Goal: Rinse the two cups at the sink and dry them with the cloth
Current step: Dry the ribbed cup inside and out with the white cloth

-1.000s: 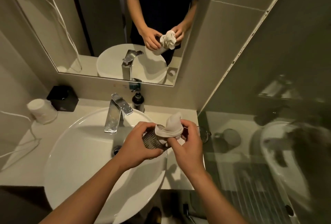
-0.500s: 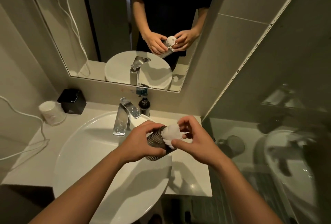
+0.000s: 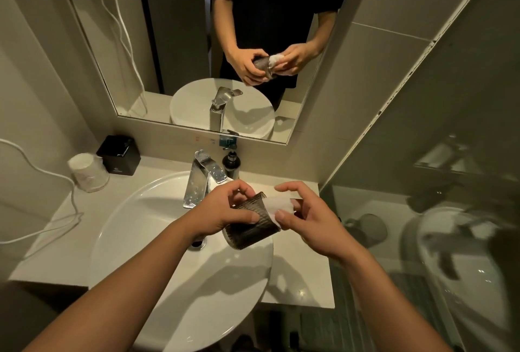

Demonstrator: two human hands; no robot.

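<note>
My left hand [image 3: 225, 211] grips a dark ribbed cup [image 3: 249, 227], held on its side over the right rim of the white sink basin [image 3: 146, 227], mouth turned to the right. A white cloth [image 3: 277, 205] fills the cup's mouth. My right hand [image 3: 306, 219] pinches that cloth between thumb and fingers at the rim. Another cup [image 3: 87, 173], pale and upside down, stands on the counter at the far left, apart from both hands.
A chrome tap [image 3: 201, 177] rises behind the basin, a small dark pump bottle [image 3: 231, 161] beside it. A black box [image 3: 119, 154] sits by the pale cup. White cables [image 3: 56, 219] lie on the left counter. A mirror hangs above; glass panel at right.
The cloth, bunched up above the cup a second ago, now sits deeper in the cup's mouth. The cup has tipped further onto its side. The camera has tilted upward.
</note>
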